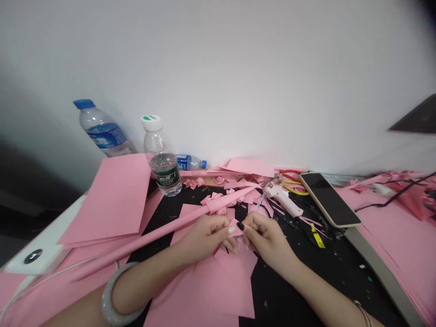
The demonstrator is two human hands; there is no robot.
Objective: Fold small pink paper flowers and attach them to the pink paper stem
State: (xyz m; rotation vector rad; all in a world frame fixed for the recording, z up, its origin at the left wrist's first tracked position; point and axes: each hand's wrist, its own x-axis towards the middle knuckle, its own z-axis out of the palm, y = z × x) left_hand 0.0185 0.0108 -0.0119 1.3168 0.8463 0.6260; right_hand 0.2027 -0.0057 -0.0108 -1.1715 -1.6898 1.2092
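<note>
Here we are at the fingers: the left hand (206,237) has its thumb and forefinger clamped on one side of a small pink paper piece (235,225), and the right hand (272,240) pinches the other side, dark thumbnail on top. That paper is up between the two hands, just left of the glue gun (284,199) and on its near side. It looks like a folding or shaping step, the piece being worked small and close. The next move, I'd judge, calls for light, even pressure from both thumbs, with the edges lined up so the thin paper doesn't crumple or slip out of line

Moving outward, and taking everything from the glue gun: loose pink sheets (204,290) lie to its left and nearer, under the hands. A long pink paper roll (163,231) slants away to its left, folded paper flowers (195,183) sit beyond that roll, also left, and a phone (329,200) rests just to its right. Out on the far left stands the white-capped bottle (165,175), while bare black bench (289,290) shows on the near side
</note>
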